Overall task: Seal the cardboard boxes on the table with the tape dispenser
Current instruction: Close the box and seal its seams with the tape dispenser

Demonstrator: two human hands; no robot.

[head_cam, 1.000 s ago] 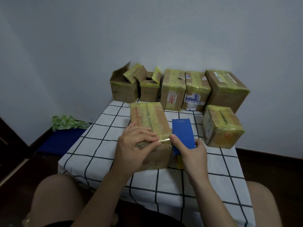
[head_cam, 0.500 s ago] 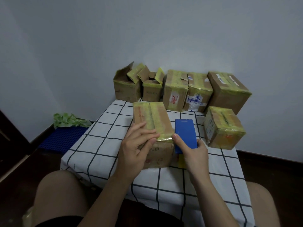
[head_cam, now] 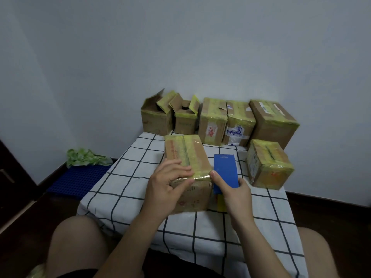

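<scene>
A long cardboard box (head_cam: pixel 186 155) with yellowish tape along its top lies in the middle of the checked table (head_cam: pixel 124 177). My left hand (head_cam: pixel 168 187) rests on its near end, fingers pressing a strip of tape across the front top edge. My right hand (head_cam: pixel 232 189) grips the blue tape dispenser (head_cam: pixel 225 169) right beside the box's near right corner, thumb at the tape. The dispenser's lower part is hidden behind my hand.
Along the wall stand two open boxes (head_cam: pixel 158 115) (head_cam: pixel 185 117) and three taped ones (head_cam: pixel 213 121) (head_cam: pixel 239 123) (head_cam: pixel 273 121). Another taped box (head_cam: pixel 269 163) sits at the right. A blue mat (head_cam: pixel 80 179) and green cloth (head_cam: pixel 86 157) lie on the floor at left.
My left-hand fingers have slid along the tape on the box's front edge. The right hand and dispenser have stayed at the box's corner. The camera view has shifted slightly.
</scene>
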